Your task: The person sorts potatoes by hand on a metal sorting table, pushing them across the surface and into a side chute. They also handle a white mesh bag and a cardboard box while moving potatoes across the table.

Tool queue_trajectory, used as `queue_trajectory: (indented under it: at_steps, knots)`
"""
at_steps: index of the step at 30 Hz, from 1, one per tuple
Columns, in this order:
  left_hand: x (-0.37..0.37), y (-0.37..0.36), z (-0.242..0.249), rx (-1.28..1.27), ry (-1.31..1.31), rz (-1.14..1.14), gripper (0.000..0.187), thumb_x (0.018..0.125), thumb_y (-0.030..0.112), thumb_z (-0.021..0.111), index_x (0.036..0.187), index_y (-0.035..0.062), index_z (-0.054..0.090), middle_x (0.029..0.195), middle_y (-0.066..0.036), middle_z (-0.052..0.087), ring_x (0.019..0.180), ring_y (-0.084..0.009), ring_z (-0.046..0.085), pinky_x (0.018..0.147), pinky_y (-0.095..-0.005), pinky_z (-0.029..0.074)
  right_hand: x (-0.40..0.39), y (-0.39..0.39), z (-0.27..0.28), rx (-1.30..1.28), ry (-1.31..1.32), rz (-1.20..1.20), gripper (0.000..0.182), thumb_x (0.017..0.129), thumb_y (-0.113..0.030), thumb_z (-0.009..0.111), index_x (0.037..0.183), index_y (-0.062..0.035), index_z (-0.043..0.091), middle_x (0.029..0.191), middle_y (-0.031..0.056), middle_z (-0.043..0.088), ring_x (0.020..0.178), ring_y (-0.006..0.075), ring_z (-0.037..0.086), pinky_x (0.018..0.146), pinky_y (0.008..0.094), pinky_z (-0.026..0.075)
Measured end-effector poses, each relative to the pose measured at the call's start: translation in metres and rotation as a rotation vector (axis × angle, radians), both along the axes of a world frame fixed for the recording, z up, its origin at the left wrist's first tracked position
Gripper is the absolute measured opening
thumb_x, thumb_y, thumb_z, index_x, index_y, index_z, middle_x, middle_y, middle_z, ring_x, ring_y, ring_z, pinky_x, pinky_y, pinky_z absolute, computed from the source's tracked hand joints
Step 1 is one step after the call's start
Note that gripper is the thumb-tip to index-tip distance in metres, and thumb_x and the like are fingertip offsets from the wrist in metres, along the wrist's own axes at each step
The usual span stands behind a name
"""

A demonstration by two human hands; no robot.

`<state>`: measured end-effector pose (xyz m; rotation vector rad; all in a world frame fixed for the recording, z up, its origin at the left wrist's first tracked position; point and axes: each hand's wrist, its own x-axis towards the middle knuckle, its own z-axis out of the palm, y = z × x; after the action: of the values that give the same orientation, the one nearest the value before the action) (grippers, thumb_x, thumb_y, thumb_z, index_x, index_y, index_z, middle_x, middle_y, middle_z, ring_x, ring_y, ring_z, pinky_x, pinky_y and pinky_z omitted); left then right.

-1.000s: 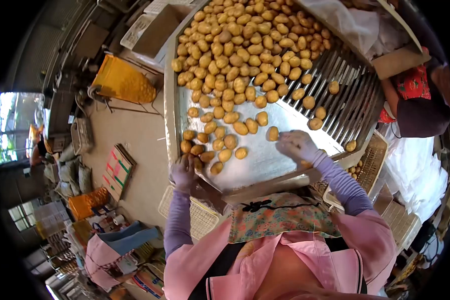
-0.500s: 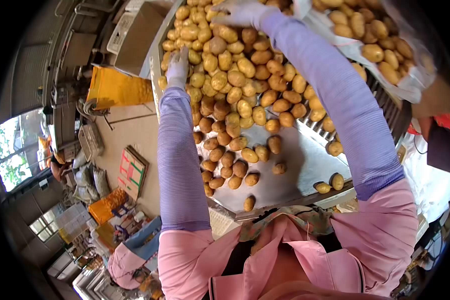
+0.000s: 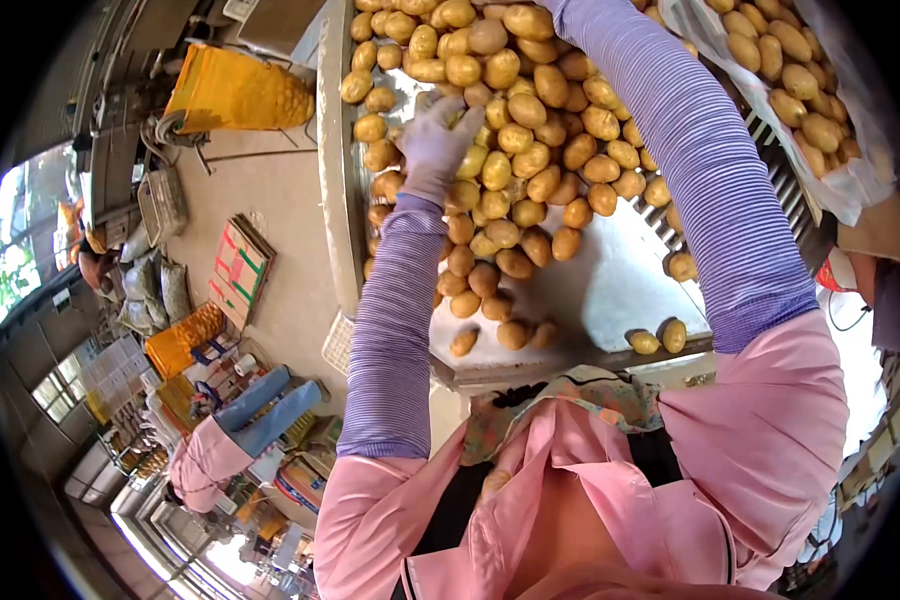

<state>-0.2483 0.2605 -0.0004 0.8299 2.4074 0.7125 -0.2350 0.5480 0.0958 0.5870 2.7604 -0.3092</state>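
Potatoes [image 3: 515, 160] lie heaped on a metal sorting table [image 3: 590, 290] above a concrete floor [image 3: 280, 220] with sacks and boxes. Left hand [image 3: 435, 140] rests on them, fingers spread, gripping nothing clearly. Right hand is out of view.

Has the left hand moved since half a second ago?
Yes. The left hand has drawn back from the tray's left rim toward the person, onto the potatoes.

Right hand beyond top edge
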Motion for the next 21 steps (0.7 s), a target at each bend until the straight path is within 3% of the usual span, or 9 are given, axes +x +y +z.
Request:
queue_trajectory:
  at_steps: [1, 4, 6, 8, 12, 13, 18, 19, 21]
  knots:
    - [0.014, -0.008, 0.013, -0.056, 0.006, -0.052, 0.053, 0.092, 0.059, 0.068, 0.124, 0.0171, 0.075, 0.138, -0.013, 0.063, 0.122, -0.0239, 0.062, 0.107, -0.0422, 0.048, 0.004, -0.012, -0.001, -0.035, -0.085, -0.082, 0.069, 0.089, -0.071, 0.055, 0.133, -0.0203, 0.072, 0.143, 0.0124, 0.065, 0.129, 0.0334, 0.062, 0.110, 0.0441, 0.047]
    - [0.066, -0.046, -0.006, 0.134, 0.012, -0.010, 0.045, 0.091, 0.050, 0.071, 0.117, 0.0130, 0.076, 0.129, -0.016, 0.066, 0.119, -0.0339, 0.064, 0.105, -0.0505, 0.048, 0.043, -0.041, -0.020, -0.446, -0.110, 0.029, 0.065, 0.092, -0.063, 0.059, 0.134, -0.0143, 0.071, 0.146, 0.0179, 0.061, 0.137, 0.0363, 0.056, 0.114, 0.0463, 0.044]
    - [0.102, -0.071, -0.001, 0.228, -0.138, -0.053, 0.043, 0.092, 0.045, 0.071, 0.119, 0.0118, 0.074, 0.138, -0.020, 0.059, 0.121, -0.0400, 0.062, 0.103, -0.0520, 0.050, 0.069, -0.071, -0.042, -0.501, -0.181, -0.096, 0.054, 0.097, -0.058, 0.059, 0.137, -0.0227, 0.069, 0.150, 0.0112, 0.059, 0.128, 0.0308, 0.063, 0.110, 0.0411, 0.048]
    - [0.146, -0.095, -0.002, 0.124, 0.130, -0.114, 0.046, 0.092, 0.038, 0.071, 0.128, 0.0096, 0.067, 0.135, -0.027, 0.056, 0.123, -0.0458, 0.055, 0.107, -0.0557, 0.044, 0.112, -0.107, -0.050, -0.328, -0.169, 0.149, 0.050, 0.092, -0.054, 0.063, 0.130, -0.0233, 0.072, 0.147, 0.0114, 0.061, 0.119, 0.0329, 0.068, 0.103, 0.0412, 0.053]
    - [0.191, -0.169, 0.026, 0.176, 0.419, -0.256, 0.059, 0.092, 0.040, 0.071, 0.143, 0.0127, 0.060, 0.144, -0.032, 0.050, 0.134, -0.0524, 0.045, 0.115, -0.0601, 0.032, 0.218, -0.176, -0.055, 0.202, 0.359, 0.329, 0.044, 0.090, -0.052, 0.065, 0.128, -0.0300, 0.072, 0.141, 0.0071, 0.064, 0.124, 0.0312, 0.061, 0.112, 0.0470, 0.041]
    - [0.201, -0.190, 0.038, 0.164, 0.432, -0.285, 0.064, 0.091, 0.041, 0.071, 0.147, 0.0142, 0.057, 0.147, -0.033, 0.048, 0.138, -0.0534, 0.042, 0.118, -0.0610, 0.028, 0.244, -0.182, -0.061, 0.118, 0.578, 0.314, 0.044, 0.091, -0.049, 0.066, 0.132, -0.0310, 0.070, 0.145, 0.0081, 0.061, 0.132, 0.0319, 0.055, 0.116, 0.0496, 0.035]
    - [0.231, -0.277, 0.017, 0.058, 0.460, -0.437, 0.070, 0.088, 0.047, 0.071, 0.151, 0.0196, 0.056, 0.156, -0.035, 0.040, 0.139, -0.0582, 0.038, 0.118, -0.0655, 0.025, 0.384, -0.280, -0.034, -0.064, 0.826, 0.068, 0.058, 0.083, -0.033, 0.070, 0.140, -0.0232, 0.065, 0.143, 0.0172, 0.058, 0.124, 0.0372, 0.057, 0.104, 0.0560, 0.043]
    - [0.232, -0.285, 0.015, 0.029, 0.436, -0.499, 0.072, 0.089, 0.047, 0.071, 0.154, 0.0213, 0.052, 0.157, -0.037, 0.036, 0.142, -0.0597, 0.035, 0.119, -0.0652, 0.024, 0.393, -0.309, -0.010, -0.161, 0.215, 0.137, 0.062, 0.085, -0.042, 0.069, 0.145, -0.0301, 0.061, 0.152, 0.0141, 0.052, 0.136, 0.0361, 0.051, 0.113, 0.0570, 0.037]
    - [0.214, -0.264, -0.002, 0.140, 0.461, -0.459, 0.076, 0.083, 0.045, 0.077, 0.154, 0.0286, 0.052, 0.159, -0.037, 0.033, 0.143, -0.0594, 0.033, 0.118, -0.0658, 0.027, 0.413, -0.345, -0.060, 0.000, 0.267, 0.278, 0.064, 0.086, -0.052, 0.069, 0.148, -0.0408, 0.055, 0.162, 0.0067, 0.045, 0.150, 0.0368, 0.039, 0.124, 0.0556, 0.024]
